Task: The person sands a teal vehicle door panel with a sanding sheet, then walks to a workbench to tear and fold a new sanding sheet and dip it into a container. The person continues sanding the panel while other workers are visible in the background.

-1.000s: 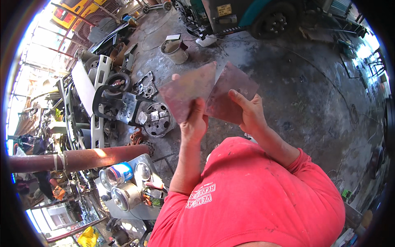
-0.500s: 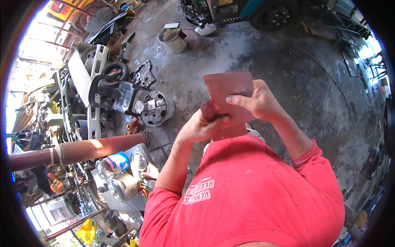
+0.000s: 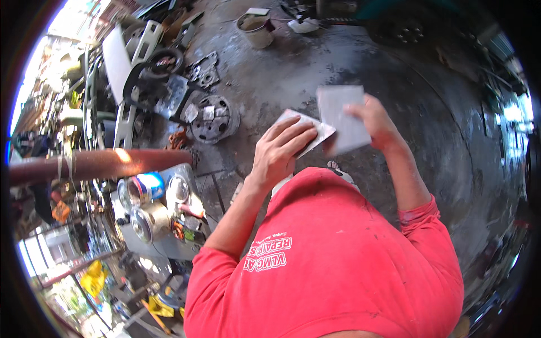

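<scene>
In front of my red shirt, both hands hold sheets that look like sandpaper, pale grey side up. My left hand lies with its fingers across the top of a smaller or folded piece, and its thumb is hidden beneath. My right hand pinches a larger rectangular sheet by its right edge, thumb on top. That sheet is smeared by motion. The two pieces meet or overlap at the left one's right corner; whether they are still joined, I cannot tell.
Left of me a thick red-brown pole crosses above a small table holding a blue-and-white can. A steel wheel rim bears small pale pieces. Beyond are a black chair, a bucket and a vehicle tyre.
The reddish side of the sheet faced up before; now pale grey faces show. My hands have moved apart, the right one outward with the larger sheet. The left hand turned palm down.
</scene>
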Demonstrator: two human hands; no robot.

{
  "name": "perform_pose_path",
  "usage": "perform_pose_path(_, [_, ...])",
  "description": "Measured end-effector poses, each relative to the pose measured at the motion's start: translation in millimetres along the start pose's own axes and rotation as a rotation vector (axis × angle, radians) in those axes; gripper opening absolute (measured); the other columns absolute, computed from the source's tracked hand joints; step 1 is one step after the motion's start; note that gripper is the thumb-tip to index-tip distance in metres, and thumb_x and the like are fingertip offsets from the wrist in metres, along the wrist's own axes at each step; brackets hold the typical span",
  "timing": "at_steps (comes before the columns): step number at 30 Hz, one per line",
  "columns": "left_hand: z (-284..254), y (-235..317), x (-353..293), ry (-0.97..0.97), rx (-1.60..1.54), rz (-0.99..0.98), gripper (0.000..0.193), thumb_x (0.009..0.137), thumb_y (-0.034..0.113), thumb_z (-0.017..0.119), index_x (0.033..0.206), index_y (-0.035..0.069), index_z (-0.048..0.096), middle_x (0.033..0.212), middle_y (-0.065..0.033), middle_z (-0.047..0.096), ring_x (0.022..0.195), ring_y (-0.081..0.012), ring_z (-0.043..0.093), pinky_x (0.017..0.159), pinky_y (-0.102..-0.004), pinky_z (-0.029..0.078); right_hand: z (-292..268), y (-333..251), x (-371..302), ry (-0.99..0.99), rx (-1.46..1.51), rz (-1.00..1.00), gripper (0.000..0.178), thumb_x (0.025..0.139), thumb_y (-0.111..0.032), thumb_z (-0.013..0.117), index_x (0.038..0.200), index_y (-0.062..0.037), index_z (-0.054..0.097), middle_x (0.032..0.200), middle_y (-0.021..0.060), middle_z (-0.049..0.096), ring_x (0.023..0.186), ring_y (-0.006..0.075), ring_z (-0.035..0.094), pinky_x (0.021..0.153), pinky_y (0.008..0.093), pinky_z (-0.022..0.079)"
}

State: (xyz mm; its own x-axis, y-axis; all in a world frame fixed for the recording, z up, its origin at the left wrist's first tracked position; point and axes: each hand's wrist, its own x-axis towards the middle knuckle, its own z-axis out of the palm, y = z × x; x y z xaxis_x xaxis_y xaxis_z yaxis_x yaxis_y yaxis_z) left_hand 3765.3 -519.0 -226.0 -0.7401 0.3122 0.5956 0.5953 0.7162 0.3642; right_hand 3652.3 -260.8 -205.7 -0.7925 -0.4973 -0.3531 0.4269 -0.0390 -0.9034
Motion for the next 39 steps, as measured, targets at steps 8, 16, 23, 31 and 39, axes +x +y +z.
perform_pose_path(8, [-14,2,-34,-0.019,-0.682,-1.030,0.023,0.100,0.001,0.072,0.122,-0.001,0.076,0.117,-0.0052,0.079,0.103,-0.0083,0.070,0.091,-0.0286,0.058,5,13,-2,-0.204,0.061,0.003,0.017,0.098,-0.013,0.073,0.108,-0.0003,0.078,0.102,0.0027,0.077,0.092,0.0103,0.071,0.082,0.0266,0.054])
perform_pose_path(16, [-25,18,-105,0.969,-1.287,-1.093,0.022,0.104,0.014,0.073,0.122,0.002,0.075,0.113,-0.0042,0.079,0.099,-0.0128,0.073,0.090,-0.0325,0.059,98,89,14,-0.355,0.175,0.128,0.021,0.098,-0.013,0.074,0.116,-0.0015,0.076,0.101,0.0037,0.077,0.082,0.0134,0.072,0.079,0.0311,0.059])
perform_pose_path(23, [-95,-11,-251,1.542,-1.382,-1.110,0.041,0.107,0.033,0.071,0.137,0.007,0.063,0.130,-0.0094,0.073,0.116,-0.0249,0.074,0.103,-0.0491,0.060,147,164,9,-0.555,0.054,0.630,0.036,0.102,-0.024,0.067,0.129,-0.0006,0.069,0.113,0.0089,0.078,0.092,0.0213,0.078,0.083,0.0360,0.062])
perform_pose_path(31, [-54,62,-463,1.076,-1.797,-1.346,0.050,0.104,0.026,0.072,0.145,0.000,0.061,0.133,-0.0141,0.073,0.116,-0.0315,0.074,0.104,-0.0485,0.059,174,205,69,-0.439,-0.189,1.035,0.049,0.101,-0.034,0.067,0.140,-0.0051,0.064,0.121,0.0128,0.078,0.090,0.0280,0.079,0.059,0.0449,0.064])
perform_pose_path(39, [-144,55,-580,1.836,-0.994,-1.600,0.049,0.098,0.005,0.069,0.145,0.012,0.054,0.132,-0.0089,0.069,0.110,-0.0294,0.075,0.079,-0.0517,0.067,262,273,145,-0.136,-0.535,0.986,0.031,0.096,-0.021,0.069,0.119,-0.0007,0.068,0.106,0.0130,0.077,0.088,0.0281,0.076,0.083,0.0411,0.062])
